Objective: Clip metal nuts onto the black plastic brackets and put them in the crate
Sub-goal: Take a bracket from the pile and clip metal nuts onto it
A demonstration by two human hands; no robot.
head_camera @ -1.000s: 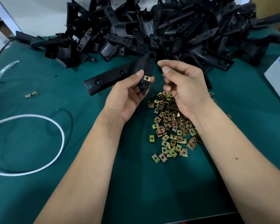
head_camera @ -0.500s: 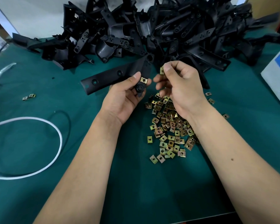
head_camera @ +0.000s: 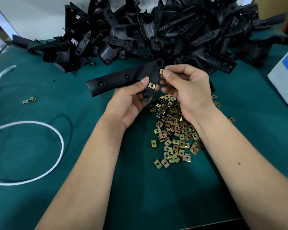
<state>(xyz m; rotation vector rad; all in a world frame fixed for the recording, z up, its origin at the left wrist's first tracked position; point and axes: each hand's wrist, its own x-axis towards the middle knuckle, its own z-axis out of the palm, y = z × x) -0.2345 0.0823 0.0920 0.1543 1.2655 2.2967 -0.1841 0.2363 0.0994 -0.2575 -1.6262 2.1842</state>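
My left hand (head_camera: 130, 102) grips a long black plastic bracket (head_camera: 121, 78) above the green table, thumb beside a brass nut (head_camera: 151, 85) clipped on its lower tab. My right hand (head_camera: 186, 90) pinches a second metal nut (head_camera: 161, 71) between thumb and forefinger, right at the bracket's upper right edge. A loose heap of metal nuts (head_camera: 175, 130) lies on the table under my right wrist. No crate is in view.
A big pile of black brackets (head_camera: 156, 30) fills the back of the green table (head_camera: 90, 205). A white cord loop (head_camera: 53, 133) lies at left, with two stray nuts (head_camera: 29, 100) near it. A white box (head_camera: 286, 77) stands at the right edge.
My right hand has risen from the nut heap with a nut pinched and brought it to the bracket's upper edge. The left hand holds the bracket almost still.
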